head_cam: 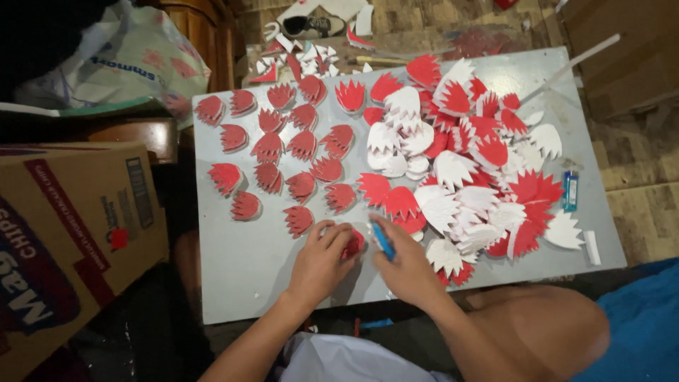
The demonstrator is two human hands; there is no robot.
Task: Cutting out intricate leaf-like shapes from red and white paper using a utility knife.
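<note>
Board: grey board holds everything.
Left hand: left hand presses a red cut-out onto the board's near edge area, fingers together over it.
Cut-out: mostly under those fingertips, its right part peeking out.
Right hand: right hand, fingers clamped on a blue glue stick, tip just beside the cut-out.
Pile: red-and-white pieces on the board's right half.

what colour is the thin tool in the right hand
Blue. The thin tool in the right hand shows best in the head view, beside the red cutout under the left hand.
</note>
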